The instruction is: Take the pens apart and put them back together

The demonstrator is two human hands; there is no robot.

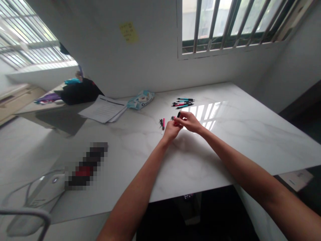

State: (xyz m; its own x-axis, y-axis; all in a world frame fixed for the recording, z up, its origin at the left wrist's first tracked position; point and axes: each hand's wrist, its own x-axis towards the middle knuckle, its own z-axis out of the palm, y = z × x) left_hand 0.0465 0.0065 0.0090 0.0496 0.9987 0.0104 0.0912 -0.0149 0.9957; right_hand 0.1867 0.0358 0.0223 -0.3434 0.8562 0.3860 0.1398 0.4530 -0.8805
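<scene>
My left hand (172, 130) and my right hand (190, 122) meet above the marble-patterned table. Between them is a pen with a red barrel (177, 124) and a black end (178, 114). The left fingers are closed around the red part, and the right fingers pinch it close to the black end. Left of the hands lie a red pen barrel (164, 123) and small black pen parts (161, 122). More small pieces (173, 117) show just behind the left hand, partly hidden. Farther back is a loose pile of several blue, red and black pens (183, 103).
A blue-and-white soft pack (141, 99) and printed papers (104, 108) lie at the back left. Nearer on the left are a blurred dark object (87, 165) and a grey device with a cable (47, 190). A barred window (225, 25) is above the table (253, 134).
</scene>
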